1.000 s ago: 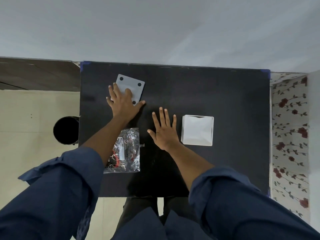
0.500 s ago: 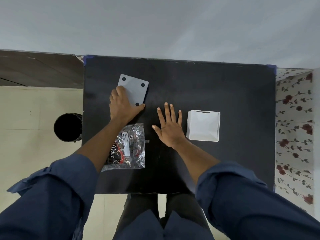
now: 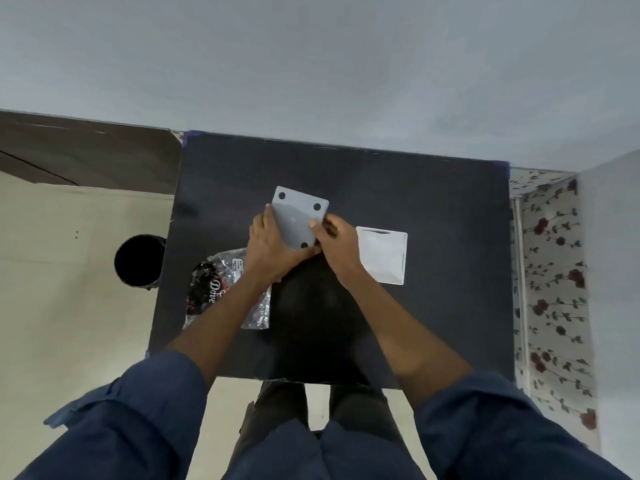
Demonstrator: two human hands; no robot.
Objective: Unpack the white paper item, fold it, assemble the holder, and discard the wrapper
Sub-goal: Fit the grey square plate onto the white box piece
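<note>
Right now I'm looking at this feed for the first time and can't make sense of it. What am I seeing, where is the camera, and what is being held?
There is no machine here: a person in blue sleeves works with bare hands. The single camera sits on their head and looks down, so the arms reach in from the bottom edge and their legs show below the black table. The left hand and right hand together grip a grey square plate with dark dots near its corners, tilted up off the table. To the right lies a white square paper piece, apart from the hands. To the left, partly under the left forearm, lies a crinkled clear wrapper with print on it. On the floor left of the table stands a black bin.
</note>
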